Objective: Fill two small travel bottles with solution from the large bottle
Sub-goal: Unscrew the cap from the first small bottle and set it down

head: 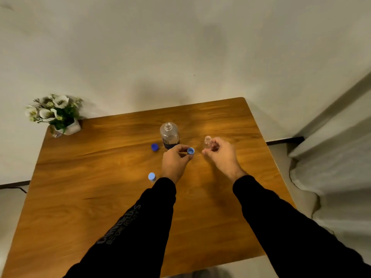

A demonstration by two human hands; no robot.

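Observation:
The large clear bottle (pixel 169 135) with a dark label stands uncapped mid-table; its dark blue cap (pixel 154 147) lies to its left. My left hand (pixel 175 161) pinches a small light blue cap (pixel 190 151) in front of the large bottle. My right hand (pixel 220 154) holds a small clear travel bottle (pixel 207 143), open-necked and upright, near the table surface. A second small travel bottle (pixel 151 176) with a light blue cap stands near my left forearm.
The wooden table (pixel 100 187) stands against a pale wall. A white pot of artificial flowers (pixel 58 115) sits at its far left corner. A grey curtain or bedding (pixel 331 157) hangs off the table's right side.

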